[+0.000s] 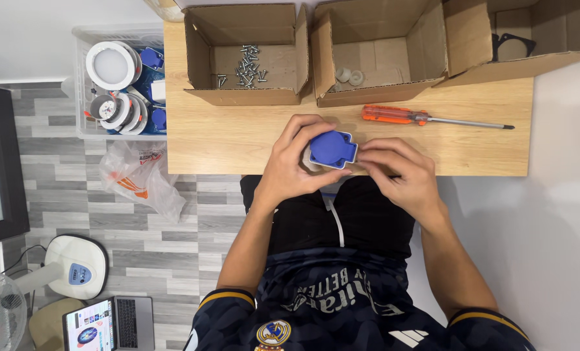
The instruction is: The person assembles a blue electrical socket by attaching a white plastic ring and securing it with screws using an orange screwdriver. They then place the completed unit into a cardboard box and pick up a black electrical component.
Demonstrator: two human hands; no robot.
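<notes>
Holding a blue plastic socket cover (333,149) at frame centre: my left hand (294,162) clamped around it, right hand (397,170) pinching its edge; orange-handled screwdriver (426,117) lies just above on the wooden table (238,136).

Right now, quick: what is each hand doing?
Left hand: closed around the blue socket.
Right hand: fingertips on the socket's right edge; a firm grip cannot be told.

Blue socket cover (332,149), orange-handled screwdriver (433,119), pale wooden table (238,136)
</notes>
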